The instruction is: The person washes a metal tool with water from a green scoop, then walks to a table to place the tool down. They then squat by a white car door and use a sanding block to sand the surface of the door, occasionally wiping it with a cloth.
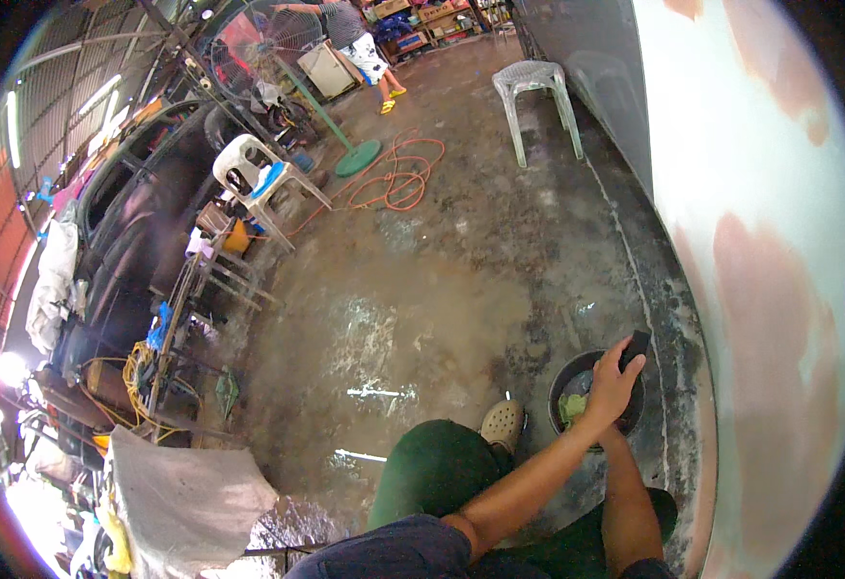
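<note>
My left hand (pixel 613 384) is closed around a small black block (pixel 635 349), held over the right side of a dark round bucket (pixel 553 394). My right forearm reaches up beneath the left one, and my right hand (pixel 617 442) dips into the bucket at its near side. Its fingers are hidden by the left wrist and the bucket. Inside the bucket a yellow-green cloth or sponge (pixel 572 407) shows at the left, beside dark water. Close on the right stands a large pale panel (pixel 779 289), like a vehicle's side, with smooth pinkish patches.
Wet concrete floor (pixel 413 318) spreads ahead. Plastic chairs (pixel 249 174) (pixel 536 87) stand left and far right. A green-based fan (pixel 358 157) and an orange hose (pixel 408 179) lie beyond. Left are a dark car (pixel 138 222) and a cloth-covered stand (pixel 186 487). A person (pixel 360 43) stands far back.
</note>
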`<state>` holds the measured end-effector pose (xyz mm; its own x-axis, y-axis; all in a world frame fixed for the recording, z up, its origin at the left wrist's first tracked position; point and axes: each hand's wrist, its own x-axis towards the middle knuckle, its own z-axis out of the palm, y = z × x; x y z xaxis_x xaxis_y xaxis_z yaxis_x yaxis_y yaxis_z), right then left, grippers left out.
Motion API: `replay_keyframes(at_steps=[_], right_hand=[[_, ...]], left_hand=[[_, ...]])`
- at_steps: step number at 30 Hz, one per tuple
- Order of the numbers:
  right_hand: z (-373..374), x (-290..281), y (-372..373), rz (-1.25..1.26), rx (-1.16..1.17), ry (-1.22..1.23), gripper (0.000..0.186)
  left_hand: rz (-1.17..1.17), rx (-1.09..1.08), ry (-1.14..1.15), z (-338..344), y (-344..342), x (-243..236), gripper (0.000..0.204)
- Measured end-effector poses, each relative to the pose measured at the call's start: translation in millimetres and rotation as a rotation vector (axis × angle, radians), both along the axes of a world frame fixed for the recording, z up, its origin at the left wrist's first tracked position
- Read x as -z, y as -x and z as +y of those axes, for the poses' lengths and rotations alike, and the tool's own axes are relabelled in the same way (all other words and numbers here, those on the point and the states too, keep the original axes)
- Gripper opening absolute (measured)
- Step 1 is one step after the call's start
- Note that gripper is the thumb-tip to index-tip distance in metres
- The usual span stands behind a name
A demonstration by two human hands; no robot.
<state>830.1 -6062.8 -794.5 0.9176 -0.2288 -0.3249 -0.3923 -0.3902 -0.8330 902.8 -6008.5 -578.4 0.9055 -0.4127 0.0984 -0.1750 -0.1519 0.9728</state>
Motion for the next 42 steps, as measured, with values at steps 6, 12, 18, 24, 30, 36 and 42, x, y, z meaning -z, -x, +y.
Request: replay_keyframes(at_steps=[6, 12, 18, 24, 30, 36, 42], right_hand=[[-4.3, 3.3, -1.7, -0.006, 0.09, 0.091, 0.088], [-4.2, -52.5, -11.2, 0.081, 0.217, 0.247, 0.079], [-28.7, -61.5, -10.0, -0.158, 0.28, 0.188, 0.046], [-27.2, -105.5, -4.1, -0.253, 0.21, 0.09, 0.036], [-13.2, -68.4, -11.1, -0.018, 0.217, -0.129, 0.05], [28.6, -68.8, -22.7, 0.496, -0.382, 0.359, 0.066], [3.9, 9.6, -26.8, 0.459, -0.439, 0.47, 0.056]], left_hand=[[0.015, -0.082, -0.026, 3.8, -0.5, -13.4, 0.053], [0.173, -0.085, 0.002, 28.8, -22.6, -6.7, 0.054], [0.519, 0.126, -0.062, 40.8, -45.2, 24.9, 0.043], [0.488, 0.105, -0.069, 59.2, -44.6, 43.4, 0.043], [0.612, 0.165, 0.064, 41.6, -47.4, 11.4, 0.045], [0.712, 0.216, 0.134, 40.3, -40.7, 8.5, 0.054], [0.651, 0.164, 0.292, 18.7, -36.2, -0.3, 0.066]])
